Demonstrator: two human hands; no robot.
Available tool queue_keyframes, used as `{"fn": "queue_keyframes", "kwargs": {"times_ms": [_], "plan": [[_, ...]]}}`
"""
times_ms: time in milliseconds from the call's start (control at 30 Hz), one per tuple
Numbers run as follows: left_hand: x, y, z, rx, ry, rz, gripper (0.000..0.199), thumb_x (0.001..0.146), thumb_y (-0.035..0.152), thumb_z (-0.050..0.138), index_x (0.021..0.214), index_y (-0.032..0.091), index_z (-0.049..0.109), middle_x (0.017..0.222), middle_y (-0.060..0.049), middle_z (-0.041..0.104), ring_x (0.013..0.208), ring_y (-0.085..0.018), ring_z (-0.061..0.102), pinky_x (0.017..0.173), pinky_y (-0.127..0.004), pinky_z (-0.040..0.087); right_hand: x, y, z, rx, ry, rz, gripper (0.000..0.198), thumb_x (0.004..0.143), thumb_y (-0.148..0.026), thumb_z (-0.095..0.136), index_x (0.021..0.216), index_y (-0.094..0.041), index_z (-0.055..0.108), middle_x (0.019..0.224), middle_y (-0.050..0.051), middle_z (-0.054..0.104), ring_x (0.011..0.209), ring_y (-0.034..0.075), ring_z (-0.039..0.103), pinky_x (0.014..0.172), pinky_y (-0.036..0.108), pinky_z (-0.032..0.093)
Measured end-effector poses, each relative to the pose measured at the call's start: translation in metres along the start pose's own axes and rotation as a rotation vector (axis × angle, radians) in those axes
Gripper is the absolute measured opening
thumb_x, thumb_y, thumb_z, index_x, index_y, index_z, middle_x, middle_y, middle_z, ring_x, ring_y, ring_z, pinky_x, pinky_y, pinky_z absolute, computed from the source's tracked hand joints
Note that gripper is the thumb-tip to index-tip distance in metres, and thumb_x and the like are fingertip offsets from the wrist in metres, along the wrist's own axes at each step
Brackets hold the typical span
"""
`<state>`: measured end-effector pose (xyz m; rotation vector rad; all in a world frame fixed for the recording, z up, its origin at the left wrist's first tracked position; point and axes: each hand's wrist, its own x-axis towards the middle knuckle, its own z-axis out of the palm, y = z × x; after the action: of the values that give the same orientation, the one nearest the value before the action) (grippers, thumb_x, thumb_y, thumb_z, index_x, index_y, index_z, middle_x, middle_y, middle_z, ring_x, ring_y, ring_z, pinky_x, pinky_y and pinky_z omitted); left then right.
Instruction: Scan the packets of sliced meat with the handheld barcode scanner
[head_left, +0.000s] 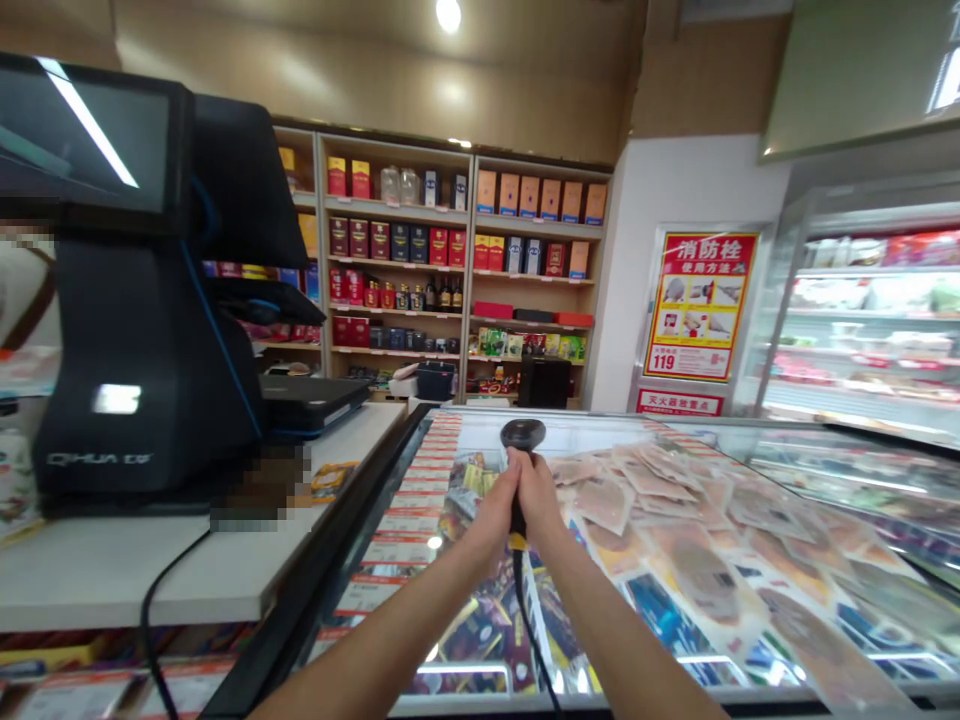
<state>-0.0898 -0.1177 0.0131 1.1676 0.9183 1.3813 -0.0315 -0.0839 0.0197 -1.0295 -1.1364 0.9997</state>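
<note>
A black handheld barcode scanner (523, 433) points away from me above a glass-topped freezer case (480, 425). Both my hands wrap its handle, side by side. My left hand (496, 505) closes on it from the left, and my right hand (538, 497) from the right. Below them a black cable (527, 615) trails from the handle toward the bottom of the view. To the right of my hands, several flat clear packets (604, 500) with pale contents lie spread on the glass. Colourful packaged goods show through the glass beneath.
At left a black checkout terminal (142, 380) stands on a white counter (202, 585), with a cable hanging over its front. Shelves of boxed goods (394, 240) line the back wall. A red and yellow poster (701, 305) hangs beside a lit refrigerated display (877, 310) at right.
</note>
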Motion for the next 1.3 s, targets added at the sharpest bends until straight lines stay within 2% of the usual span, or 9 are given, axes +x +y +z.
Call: {"fn": "queue_keyframes", "kwargs": {"times_ms": [100, 233, 333, 500, 600, 700, 800, 967, 1300], "plan": [[0.004, 0.001, -0.023, 0.075, 0.188, 0.132, 0.049, 0.068, 0.056, 0.041, 0.093, 0.016, 0.057, 0.095, -0.006, 0.061, 0.092, -0.018, 0.053, 0.079, -0.025, 0.039, -0.012, 0.003, 0.029, -0.062, 0.001, -0.085, 0.03, 0.069, -0.042, 0.041, 0.075, -0.018, 0.055, 0.077, 0.004, 0.062, 0.079, 0.017, 0.053, 0.071, 0.026, 0.039], [-0.005, 0.008, -0.06, 0.087, 0.259, 0.084, 0.049, 0.064, 0.058, 0.044, 0.079, 0.013, 0.057, 0.064, -0.003, 0.06, 0.059, -0.014, 0.055, 0.055, -0.023, 0.043, -0.017, 0.009, 0.04, -0.284, -0.251, -0.243, 0.034, 0.076, -0.038, 0.032, 0.08, -0.018, 0.059, 0.083, 0.003, 0.062, 0.081, 0.016, 0.054, 0.073, 0.025, 0.038], [-0.018, 0.017, -0.085, 0.067, 0.3, -0.053, 0.046, 0.063, 0.058, 0.045, 0.072, 0.014, 0.054, 0.047, 0.003, 0.05, 0.039, -0.008, 0.045, 0.04, -0.021, 0.037, 0.002, 0.012, 0.02, -0.623, -0.236, -0.269, 0.028, 0.071, -0.036, 0.043, 0.085, -0.018, 0.06, 0.089, 0.005, 0.061, 0.087, 0.018, 0.052, 0.078, 0.027, 0.037], [-0.03, 0.02, -0.105, -0.015, 0.273, -0.123, 0.034, 0.062, 0.047, 0.054, 0.078, 0.016, 0.053, 0.056, 0.002, 0.055, 0.044, -0.008, 0.049, 0.041, -0.02, 0.04, 0.049, 0.022, -0.043, -0.902, 0.03, -0.229, 0.038, 0.064, -0.026, 0.051, 0.099, -0.011, 0.055, 0.11, 0.018, 0.047, 0.108, 0.034, 0.033, 0.088, 0.05, 0.017], [-0.027, 0.013, -0.106, -0.045, 0.246, -0.142, 0.028, 0.062, 0.041, 0.057, 0.076, 0.017, 0.052, 0.06, 0.001, 0.055, 0.045, -0.008, 0.049, 0.041, -0.019, 0.04, 0.06, 0.039, -0.073, -1.322, 0.123, -0.211, 0.041, 0.067, -0.031, 0.046, 0.105, -0.015, 0.052, 0.11, 0.016, 0.047, 0.104, 0.032, 0.037, 0.082, 0.05, 0.024], [-0.024, 0.009, -0.104, -0.034, 0.262, -0.144, 0.024, 0.064, 0.039, 0.055, 0.07, 0.016, 0.051, 0.057, 0.002, 0.054, 0.045, -0.007, 0.048, 0.041, -0.018, 0.039, 0.059, 0.06, -0.088, -1.509, 0.111, -0.305, 0.039, 0.072, -0.036, 0.039, 0.103, -0.018, 0.052, 0.111, 0.014, 0.046, 0.106, 0.03, 0.035, 0.081, 0.046, 0.026], [-0.025, 0.013, -0.103, -0.06, 0.258, -0.142, 0.024, 0.066, 0.039, 0.052, 0.067, 0.016, 0.051, 0.054, 0.002, 0.053, 0.043, -0.006, 0.046, 0.041, -0.016, 0.038, 0.054, 0.07, -0.095, -1.559, 0.138, -0.389, 0.039, 0.075, -0.036, 0.033, 0.106, -0.019, 0.049, 0.118, 0.012, 0.042, 0.112, 0.027, 0.028, 0.084, 0.044, 0.022], [-0.028, 0.018, -0.102, -0.109, 0.161, -0.136, 0.031, 0.065, 0.044, 0.053, 0.068, 0.013, 0.052, 0.051, 0.002, 0.051, 0.042, -0.005, 0.044, 0.039, -0.016, 0.037, 0.053, 0.066, -0.103, -1.56, 0.163, -0.349, 0.043, 0.073, -0.041, 0.036, 0.109, -0.022, 0.048, 0.121, 0.011, 0.039, 0.109, 0.027, 0.033, 0.084, 0.042, 0.021], [-0.021, 0.006, -0.123, 0.045, 0.138, -0.118, 0.026, 0.063, 0.037, 0.059, 0.068, 0.012, 0.053, 0.056, 0.001, 0.053, 0.044, -0.006, 0.045, 0.039, -0.017, 0.036, 0.058, 0.054, -0.106, -1.454, 0.205, -0.31, 0.028, 0.078, -0.029, 0.036, 0.093, -0.029, 0.06, 0.099, 0.007, 0.05, 0.094, 0.024, 0.041, 0.074, 0.038, 0.024]]}}
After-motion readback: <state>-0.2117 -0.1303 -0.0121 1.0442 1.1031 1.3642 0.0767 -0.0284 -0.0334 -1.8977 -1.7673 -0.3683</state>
